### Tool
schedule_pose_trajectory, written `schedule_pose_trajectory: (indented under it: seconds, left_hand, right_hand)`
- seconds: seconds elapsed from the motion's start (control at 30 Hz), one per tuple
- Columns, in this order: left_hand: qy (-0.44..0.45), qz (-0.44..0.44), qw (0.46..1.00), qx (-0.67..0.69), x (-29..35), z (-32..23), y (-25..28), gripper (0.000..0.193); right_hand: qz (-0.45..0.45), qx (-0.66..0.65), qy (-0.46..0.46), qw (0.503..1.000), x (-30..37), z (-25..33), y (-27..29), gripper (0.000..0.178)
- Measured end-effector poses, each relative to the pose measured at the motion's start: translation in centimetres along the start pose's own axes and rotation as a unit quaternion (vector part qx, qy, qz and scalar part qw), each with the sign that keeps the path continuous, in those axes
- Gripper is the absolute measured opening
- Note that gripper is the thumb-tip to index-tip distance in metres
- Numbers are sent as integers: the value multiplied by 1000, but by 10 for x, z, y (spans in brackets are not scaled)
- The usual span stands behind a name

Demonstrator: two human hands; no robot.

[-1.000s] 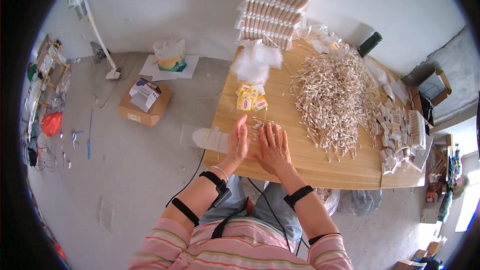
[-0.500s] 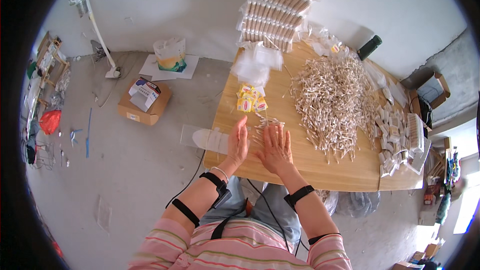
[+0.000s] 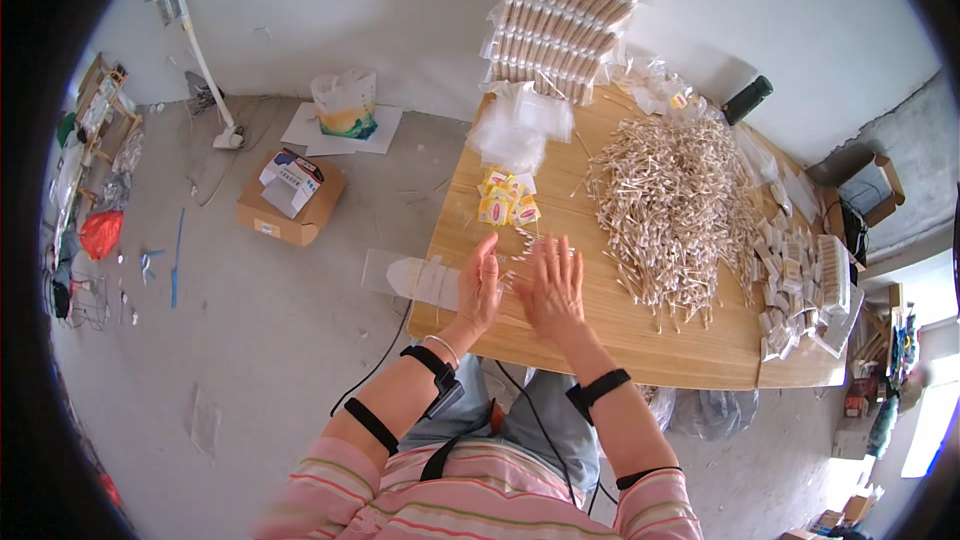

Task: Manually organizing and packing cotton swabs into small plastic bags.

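My left hand (image 3: pixel 480 285) stands on its edge near the table's front left, fingers stretched out and slightly curved. Beside it, my right hand (image 3: pixel 552 290) is flat, palm down, its fingers straight and holding nothing. Under and between the hands lies a small group of loose cotton swabs (image 3: pixel 522 245), partly hidden by the right fingers. Just beyond are several yellow printed packets (image 3: pixel 508 202). A large heap of cotton swabs (image 3: pixel 670 210) covers the table to the right. Next to the left wrist, a clear sheet with white pieces (image 3: pixel 425 280) overhangs the table's left edge.
Clear plastic bags (image 3: pixel 522 130) lie at the back of the wooden table (image 3: pixel 620 340), before a tall stack of bagged swabs (image 3: pixel 570 20). Packed white boxes (image 3: pixel 800 280) crowd the right end. A dark green bottle (image 3: pixel 747 100) stands behind. A cardboard box (image 3: pixel 290 210) sits on the floor.
My right hand has shifted slightly up and left, with its fingers moving forward over the small group of swabs. The left hand has barely moved. The whole view has shifted slightly.
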State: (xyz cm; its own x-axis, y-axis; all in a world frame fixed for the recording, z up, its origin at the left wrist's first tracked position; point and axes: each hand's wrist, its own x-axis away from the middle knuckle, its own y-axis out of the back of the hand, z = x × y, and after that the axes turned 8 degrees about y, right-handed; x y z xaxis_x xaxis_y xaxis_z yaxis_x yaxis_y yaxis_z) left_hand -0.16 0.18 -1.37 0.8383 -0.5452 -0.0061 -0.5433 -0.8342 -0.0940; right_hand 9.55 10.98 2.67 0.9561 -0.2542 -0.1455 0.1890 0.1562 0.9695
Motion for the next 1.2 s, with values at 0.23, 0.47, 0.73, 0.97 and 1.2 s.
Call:
schedule_pose_trajectory:
  seconds: [0.23, 0.47, 0.73, 0.97, 1.2]
  left_hand:
    - [7, -4, 1000, 17, 1, 2, -1, 60]
    - [-9, -10, 1000, -15, 0, -6, 1, 62]
    - [-29, -7, 999, -22, -1, -5, 2, 60]
    - [-44, 26, 999, -17, 1, -4, 2, 61]
    - [-27, 74, 995, -63, -3, -6, 4, 63]
  right_hand:
    - [-37, -112, 2, 993, -15, -18, -11, 49]
    - [-101, -231, 10, 968, -3, -15, -15, 34]
    - [-114, -178, 27, 977, -4, -2, -16, 29]
    - [-293, -464, -169, 818, 12, -20, -22, 31]
    - [-240, -453, -96, 853, 0, 7, -26, 37]
